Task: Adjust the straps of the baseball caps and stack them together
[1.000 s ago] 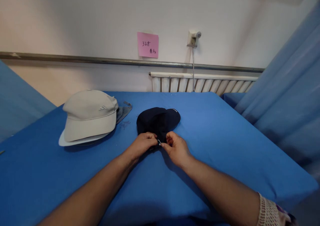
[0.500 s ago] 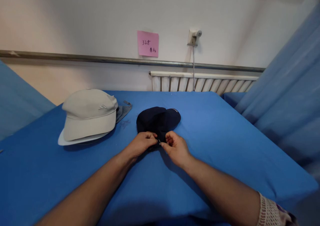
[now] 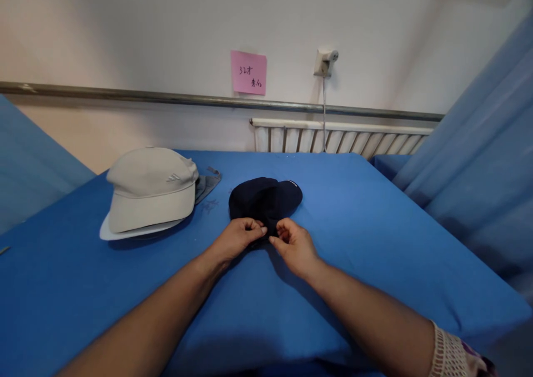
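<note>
In head view: pinching dark cap [image 3: 250,192] at near side, on blue surface [image 3: 375,249], with left hand [image 3: 240,236] and right hand [image 3: 298,248] both closed in fingertip grip. Best done taut between thumbs, without dragging cap sideways.

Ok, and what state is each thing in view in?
Left hand: pinching the dark cap's near edge
Right hand: pinched at that edge
Dark cap: lying down, brim rightward
Beige cap: stacked on top, brim facing the viewer
Pink note: stuck up, written on
Cord: plugged in, hanging
Right-side curtain: hanging in folds
</note>
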The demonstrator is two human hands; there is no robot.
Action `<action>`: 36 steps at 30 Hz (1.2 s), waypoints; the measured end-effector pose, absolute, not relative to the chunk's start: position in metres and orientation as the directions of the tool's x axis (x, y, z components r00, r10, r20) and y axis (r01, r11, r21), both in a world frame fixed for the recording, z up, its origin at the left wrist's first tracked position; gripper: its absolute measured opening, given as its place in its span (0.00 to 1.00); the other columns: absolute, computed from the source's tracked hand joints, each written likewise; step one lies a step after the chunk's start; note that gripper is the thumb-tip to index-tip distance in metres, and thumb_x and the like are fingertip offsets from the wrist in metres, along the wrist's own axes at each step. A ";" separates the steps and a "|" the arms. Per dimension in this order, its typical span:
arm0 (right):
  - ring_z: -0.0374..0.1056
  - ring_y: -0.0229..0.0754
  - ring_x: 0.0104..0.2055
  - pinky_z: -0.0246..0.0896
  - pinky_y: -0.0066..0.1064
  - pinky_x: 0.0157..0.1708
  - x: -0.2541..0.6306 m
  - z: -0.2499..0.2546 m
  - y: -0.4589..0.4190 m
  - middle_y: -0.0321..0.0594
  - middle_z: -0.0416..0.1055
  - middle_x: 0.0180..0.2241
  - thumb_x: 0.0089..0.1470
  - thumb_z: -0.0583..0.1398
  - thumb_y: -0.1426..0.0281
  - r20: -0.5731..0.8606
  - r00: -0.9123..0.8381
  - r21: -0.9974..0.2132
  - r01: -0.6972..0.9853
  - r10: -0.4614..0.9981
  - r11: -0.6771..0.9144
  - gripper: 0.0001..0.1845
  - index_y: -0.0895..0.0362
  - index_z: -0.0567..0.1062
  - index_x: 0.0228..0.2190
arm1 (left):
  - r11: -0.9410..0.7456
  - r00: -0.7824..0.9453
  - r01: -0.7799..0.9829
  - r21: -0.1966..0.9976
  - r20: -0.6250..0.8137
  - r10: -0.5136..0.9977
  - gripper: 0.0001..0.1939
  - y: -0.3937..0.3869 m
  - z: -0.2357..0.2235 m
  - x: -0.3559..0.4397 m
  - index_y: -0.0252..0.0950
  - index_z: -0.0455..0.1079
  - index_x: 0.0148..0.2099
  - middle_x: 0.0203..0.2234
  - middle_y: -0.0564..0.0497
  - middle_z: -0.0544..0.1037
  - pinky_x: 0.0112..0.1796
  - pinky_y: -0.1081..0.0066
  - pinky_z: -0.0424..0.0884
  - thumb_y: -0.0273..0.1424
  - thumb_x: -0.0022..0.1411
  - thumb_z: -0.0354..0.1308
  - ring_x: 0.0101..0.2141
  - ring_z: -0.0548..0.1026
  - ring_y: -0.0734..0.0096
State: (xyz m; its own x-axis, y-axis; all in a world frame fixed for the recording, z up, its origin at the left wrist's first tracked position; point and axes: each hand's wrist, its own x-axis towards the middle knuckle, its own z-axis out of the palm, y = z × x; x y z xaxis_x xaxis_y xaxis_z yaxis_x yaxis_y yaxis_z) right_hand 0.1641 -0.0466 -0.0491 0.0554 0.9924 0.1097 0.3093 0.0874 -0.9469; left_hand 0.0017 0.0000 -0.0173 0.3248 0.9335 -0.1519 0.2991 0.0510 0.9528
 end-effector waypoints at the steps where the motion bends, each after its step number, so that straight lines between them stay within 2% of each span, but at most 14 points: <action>1: 0.63 0.36 0.29 0.59 0.28 0.31 0.164 -0.049 -0.047 0.33 0.67 0.28 0.49 0.62 0.72 0.100 0.060 -0.950 0.302 0.993 0.077 0.07 0.53 0.70 0.32 | 0.050 0.323 0.297 0.953 -0.150 0.934 0.18 0.000 -0.017 0.001 0.34 0.64 0.20 0.27 0.50 0.73 0.31 0.70 0.63 0.41 0.46 0.65 0.28 0.68 0.71; 5: 0.63 0.36 0.29 0.59 0.28 0.31 0.164 -0.050 -0.046 0.32 0.66 0.26 0.48 0.62 0.72 0.084 0.066 -0.958 0.279 0.994 0.063 0.07 0.54 0.70 0.32 | 0.058 0.330 0.299 0.953 -0.160 0.930 0.18 -0.002 -0.015 0.000 0.34 0.65 0.21 0.29 0.49 0.74 0.32 0.70 0.64 0.41 0.46 0.66 0.29 0.68 0.71; 9: 0.63 0.36 0.29 0.59 0.27 0.31 0.164 -0.049 -0.047 0.32 0.66 0.27 0.48 0.62 0.72 0.091 0.049 -0.962 0.261 0.995 0.075 0.07 0.54 0.70 0.32 | 0.058 0.368 0.327 0.943 -0.184 0.912 0.18 -0.002 -0.015 0.000 0.34 0.62 0.19 0.27 0.51 0.72 0.29 0.72 0.61 0.40 0.44 0.65 0.26 0.64 0.74; 16: 0.62 0.35 0.28 0.58 0.27 0.30 0.163 -0.044 -0.049 0.31 0.66 0.26 0.47 0.62 0.72 0.088 0.075 -0.968 0.241 0.993 0.068 0.07 0.54 0.70 0.31 | -0.030 0.305 0.375 0.927 -0.092 0.948 0.18 -0.002 -0.024 0.006 0.35 0.65 0.22 0.25 0.52 0.72 0.31 0.71 0.63 0.44 0.46 0.63 0.27 0.66 0.71; 21: 0.58 0.34 0.23 0.55 0.26 0.25 0.164 -0.047 -0.043 0.29 0.61 0.22 0.43 0.63 0.71 0.017 0.104 -0.997 0.075 0.994 0.010 0.10 0.54 0.65 0.25 | -0.123 0.257 0.409 0.904 0.016 0.966 0.16 -0.004 -0.024 0.009 0.36 0.67 0.27 0.23 0.54 0.71 0.31 0.71 0.63 0.44 0.52 0.60 0.27 0.67 0.70; 24: 0.57 0.33 0.21 0.54 0.26 0.23 0.165 -0.048 -0.039 0.27 0.60 0.19 0.42 0.64 0.71 -0.053 0.081 -0.997 -0.058 0.995 -0.049 0.12 0.54 0.63 0.25 | -0.192 0.300 0.459 0.868 0.052 0.952 0.16 -0.004 -0.023 0.007 0.36 0.68 0.29 0.23 0.54 0.71 0.30 0.71 0.63 0.45 0.57 0.55 0.27 0.67 0.71; 28: 0.62 0.34 0.20 0.58 0.26 0.23 0.168 -0.041 -0.038 0.27 0.61 0.18 0.41 0.64 0.71 -0.161 0.061 -0.975 -0.166 0.985 -0.149 0.13 0.54 0.62 0.25 | -0.253 0.337 0.487 0.836 0.088 0.937 0.15 -0.004 -0.019 0.002 0.36 0.70 0.35 0.31 0.51 0.76 0.36 0.68 0.66 0.43 0.62 0.52 0.33 0.72 0.66; 31: 0.65 0.35 0.21 0.60 0.26 0.23 0.169 -0.037 -0.038 0.28 0.63 0.18 0.41 0.65 0.71 -0.205 0.077 -0.956 -0.229 0.976 -0.183 0.14 0.55 0.63 0.26 | -0.356 0.419 0.487 0.798 0.144 0.897 0.12 -0.007 -0.015 -0.002 0.38 0.71 0.41 0.38 0.49 0.76 0.43 0.65 0.68 0.39 0.58 0.58 0.40 0.73 0.63; 33: 0.65 0.34 0.22 0.61 0.26 0.23 0.170 -0.035 -0.039 0.29 0.65 0.19 0.41 0.66 0.71 -0.227 0.070 -0.938 -0.285 0.971 -0.199 0.15 0.56 0.64 0.26 | -0.443 0.490 0.506 0.740 0.175 0.854 0.16 -0.009 -0.014 -0.004 0.39 0.70 0.45 0.42 0.49 0.75 0.46 0.64 0.67 0.36 0.54 0.62 0.43 0.73 0.61; 36: 0.67 0.34 0.22 0.62 0.26 0.23 0.170 -0.035 -0.041 0.30 0.67 0.20 0.40 0.68 0.70 -0.264 0.042 -0.901 -0.368 0.964 -0.231 0.17 0.56 0.64 0.27 | -0.538 0.552 0.551 0.638 0.205 0.808 0.16 -0.012 -0.016 -0.003 0.40 0.69 0.47 0.44 0.48 0.74 0.47 0.64 0.67 0.33 0.55 0.61 0.45 0.72 0.61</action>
